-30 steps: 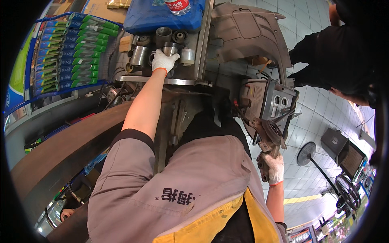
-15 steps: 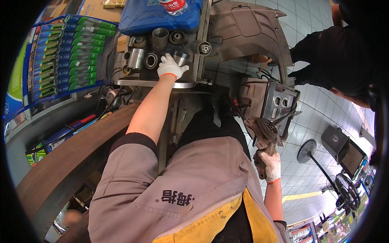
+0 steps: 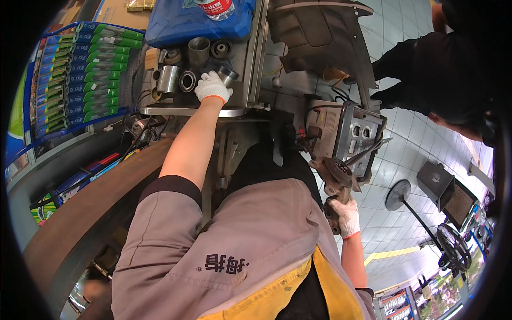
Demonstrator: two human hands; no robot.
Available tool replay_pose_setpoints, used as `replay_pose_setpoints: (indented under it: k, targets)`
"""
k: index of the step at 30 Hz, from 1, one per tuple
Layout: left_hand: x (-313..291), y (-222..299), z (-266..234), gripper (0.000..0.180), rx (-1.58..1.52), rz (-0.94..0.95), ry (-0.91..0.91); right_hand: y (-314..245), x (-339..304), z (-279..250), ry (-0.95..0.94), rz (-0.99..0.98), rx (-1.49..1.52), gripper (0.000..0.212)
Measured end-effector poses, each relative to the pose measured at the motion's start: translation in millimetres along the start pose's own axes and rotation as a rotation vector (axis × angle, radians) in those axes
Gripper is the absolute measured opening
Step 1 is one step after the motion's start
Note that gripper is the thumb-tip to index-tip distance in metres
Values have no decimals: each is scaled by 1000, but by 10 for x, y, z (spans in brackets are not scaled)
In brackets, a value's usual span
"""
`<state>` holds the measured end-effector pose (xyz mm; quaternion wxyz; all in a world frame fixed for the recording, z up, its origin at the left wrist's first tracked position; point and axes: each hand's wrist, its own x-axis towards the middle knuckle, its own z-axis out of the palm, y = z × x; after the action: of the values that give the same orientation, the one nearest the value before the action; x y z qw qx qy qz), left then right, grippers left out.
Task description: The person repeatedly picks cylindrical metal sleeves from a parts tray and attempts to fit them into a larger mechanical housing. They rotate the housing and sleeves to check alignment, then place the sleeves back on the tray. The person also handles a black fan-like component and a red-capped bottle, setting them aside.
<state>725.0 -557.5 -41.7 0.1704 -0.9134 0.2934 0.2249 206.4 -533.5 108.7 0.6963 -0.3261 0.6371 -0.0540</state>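
My left hand (image 3: 213, 88), in a white knit glove, is closed on a short metal sleeve (image 3: 228, 76) at the front of a metal tray (image 3: 245, 64). Beside it on the tray are a steel ring (image 3: 188, 81), a shiny cylinder (image 3: 168, 79), a dull grey cup-shaped sleeve (image 3: 199, 51) and a round bushing (image 3: 222, 49). Low on my right side, my gloved right hand (image 3: 346, 216) grips a rusty steering knuckle (image 3: 332, 186) with a round hub part. The glove hides some of the knuckle's lower end.
A blue case (image 3: 178, 26) with a water bottle (image 3: 217, 8) on it stands behind the sleeves. To the right are a brown liner panel (image 3: 320, 40), a grey metal machine (image 3: 346, 130) and a person in dark clothes (image 3: 434, 80). Boxed goods (image 3: 96, 74) fill a rack at left.
The view has shifted, moving most things slightly left. A round bushing at the tray's right edge no longer shows there. Both hands keep their holds.
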Motion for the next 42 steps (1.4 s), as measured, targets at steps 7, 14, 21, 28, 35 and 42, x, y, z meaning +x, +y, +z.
replay_pose_setpoints:
  k: [7, 14, 21, 28, 35, 42]
  targets:
    - [-92, 45, 14, 103, -55, 14, -36, 56, 27, -32, -8, -12, 21, 40]
    - [-177, -135, -112, 105, -138, 52, -104, -70, 76, 79, 45, 32, -142, 32]
    - [79, -483, -165, 91, -395, -16, 154, -67, 82, 163, 36, 3, -34, 28]
    - [716, -1188, -165, 82, -369, -626, 242, -76, 59, 154, 84, 69, -191, 29]
    - [1006, -1666, -136, 110, -430, -545, -49, 109, 92, 15, 129, 86, -42, 38]
    - [1348, -2051, 258, 85, -965, -691, 64, 22, 177, -3, 63, -63, -177, 36]
